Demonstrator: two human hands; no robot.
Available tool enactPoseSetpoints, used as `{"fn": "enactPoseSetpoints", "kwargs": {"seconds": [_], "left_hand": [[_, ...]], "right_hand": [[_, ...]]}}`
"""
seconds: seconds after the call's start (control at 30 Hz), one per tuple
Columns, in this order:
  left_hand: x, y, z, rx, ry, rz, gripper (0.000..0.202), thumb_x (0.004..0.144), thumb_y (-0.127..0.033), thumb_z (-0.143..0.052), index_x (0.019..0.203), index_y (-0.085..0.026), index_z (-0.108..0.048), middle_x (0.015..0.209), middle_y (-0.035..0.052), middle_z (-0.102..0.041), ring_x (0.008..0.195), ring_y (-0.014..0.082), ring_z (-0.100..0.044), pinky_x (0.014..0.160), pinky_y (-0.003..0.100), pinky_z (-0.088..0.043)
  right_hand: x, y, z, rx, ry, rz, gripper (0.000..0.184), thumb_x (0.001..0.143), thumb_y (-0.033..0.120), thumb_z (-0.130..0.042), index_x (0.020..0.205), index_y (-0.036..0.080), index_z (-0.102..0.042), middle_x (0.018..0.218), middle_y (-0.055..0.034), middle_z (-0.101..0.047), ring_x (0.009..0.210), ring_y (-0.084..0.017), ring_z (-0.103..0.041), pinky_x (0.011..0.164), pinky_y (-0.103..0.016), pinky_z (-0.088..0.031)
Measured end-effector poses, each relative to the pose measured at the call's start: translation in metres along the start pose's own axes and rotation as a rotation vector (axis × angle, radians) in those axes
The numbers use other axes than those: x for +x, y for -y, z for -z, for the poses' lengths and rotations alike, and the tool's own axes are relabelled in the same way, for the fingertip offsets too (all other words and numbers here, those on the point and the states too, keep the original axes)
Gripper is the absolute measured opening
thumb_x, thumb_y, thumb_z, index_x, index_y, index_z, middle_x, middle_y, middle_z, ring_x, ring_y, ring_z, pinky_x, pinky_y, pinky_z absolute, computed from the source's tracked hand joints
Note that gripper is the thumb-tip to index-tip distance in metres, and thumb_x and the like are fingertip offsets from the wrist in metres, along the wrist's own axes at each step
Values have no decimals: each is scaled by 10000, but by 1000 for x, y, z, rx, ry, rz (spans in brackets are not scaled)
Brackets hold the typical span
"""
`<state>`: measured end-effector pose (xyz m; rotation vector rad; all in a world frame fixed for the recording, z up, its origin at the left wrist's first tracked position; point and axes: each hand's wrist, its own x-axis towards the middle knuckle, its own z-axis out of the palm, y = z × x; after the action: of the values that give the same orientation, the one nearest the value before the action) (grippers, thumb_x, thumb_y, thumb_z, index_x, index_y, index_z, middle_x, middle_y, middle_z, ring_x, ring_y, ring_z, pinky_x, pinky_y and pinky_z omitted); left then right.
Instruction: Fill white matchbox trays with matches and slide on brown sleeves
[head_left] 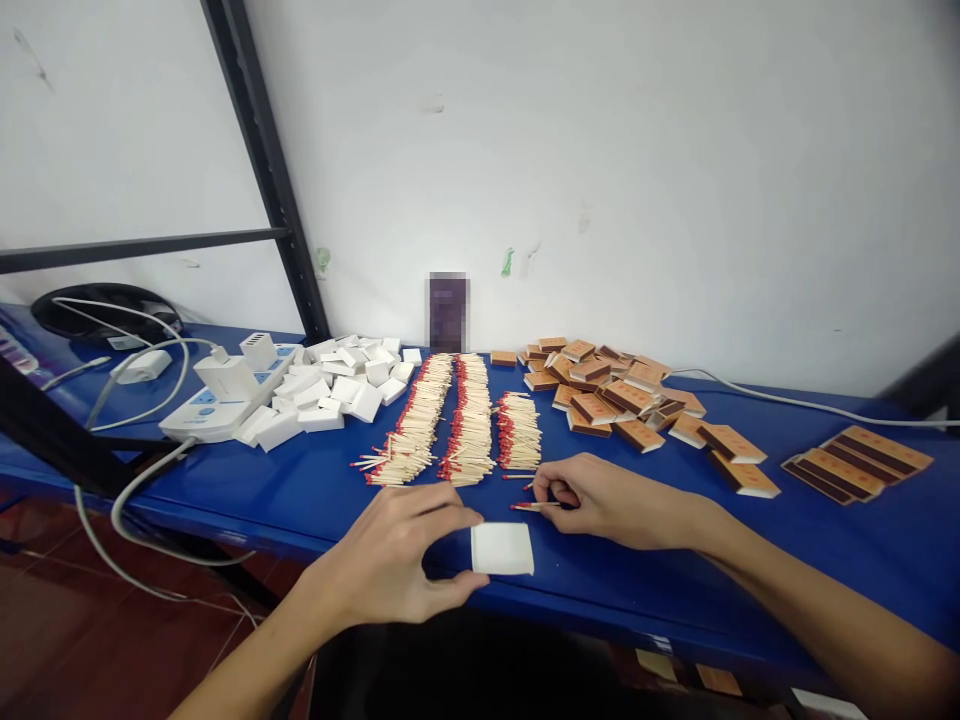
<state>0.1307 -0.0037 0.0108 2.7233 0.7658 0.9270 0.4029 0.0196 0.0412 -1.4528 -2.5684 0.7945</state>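
Note:
My left hand [397, 565] pinches the left side of a small white matchbox tray [502, 548] that lies at the near edge of the blue table [300, 490]. My right hand [600, 495] is closed in a pinch on a few red-tipped matches [534, 506] just beyond that tray. Behind the hands lie rows of red-tipped matches [465, 420]. A heap of white inner trays [337, 390] is at the left, and brown matchbox sleeves [622, 395] are piled at the right.
A white power strip with chargers [217, 395] and grey cables [135, 380] sit at the far left. A black shelf frame [262, 160] crosses the left side. A few filled brown boxes [855, 465] lie at the far right. A white wall stands behind.

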Motion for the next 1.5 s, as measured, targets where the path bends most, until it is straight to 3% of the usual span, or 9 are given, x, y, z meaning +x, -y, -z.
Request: {"fn": "enactPoseSetpoints", "kwargs": {"seconds": [0.13,0.37,0.57,0.8,0.93,1.07,1.17,1.5], "left_hand": [[13,-3,1,16,119,179,272,761,-357,-765,983,-209,-710,743,-18,-653,685,160,-634,647,275,-440],[14,-4,-8,-9,219,322,320,747,-397,-756,1015,-225,-721,617,-55,-589,538,120,-548,577,247,-363],[10,-7,-10,7,205,308,289,763,-383,-733,1008,-232,-703,563,-76,-517,491,107,-464,540,240,-304],[8,-8,-8,40,189,256,295,789,-383,-706,1033,-220,-678,594,-61,-540,514,128,-501,541,239,-327],[6,-7,-10,62,185,232,323,786,-391,-714,1052,-213,-668,623,-49,-573,543,146,-549,541,246,-364],[4,-8,-11,95,158,213,385,776,-408,-729,1096,-216,-634,956,27,-653,798,205,-648,688,298,-484],[5,-8,-11,83,162,158,426,794,-392,-731,1155,-215,-588,1134,60,-620,966,235,-646,790,332,-515],[2,-3,-12,33,124,62,289,886,-314,-669,1130,-209,-553,1033,45,-678,939,210,-658,799,315,-518]], "right_hand": [[-1,-1,0,-59,-23,25,94,873,257,-568,812,200,-612,672,39,-488,634,-127,-428,594,-252,-310],[-3,19,6,-16,-60,101,221,933,339,-529,767,194,-550,626,57,-447,578,-106,-384,563,-241,-296],[0,45,1,-66,77,120,67,850,213,-609,790,188,-594,701,42,-547,612,-100,-423,566,-231,-301],[5,52,1,-60,115,183,131,884,261,-590,823,187,-680,664,17,-605,581,-112,-485,569,-240,-343],[2,42,7,-78,13,198,201,907,290,-537,787,203,-673,623,15,-570,556,-123,-463,544,-252,-330],[1,15,13,-149,-129,139,190,922,324,-515,847,208,-646,568,38,-495,516,-123,-436,536,-258,-309],[0,-3,12,-185,-131,107,195,931,360,-520,948,213,-648,617,31,-521,550,-133,-469,565,-262,-318],[2,-11,-6,-184,-105,202,187,964,303,-472,865,204,-596,652,25,-525,574,-129,-440,590,-267,-312]]}}
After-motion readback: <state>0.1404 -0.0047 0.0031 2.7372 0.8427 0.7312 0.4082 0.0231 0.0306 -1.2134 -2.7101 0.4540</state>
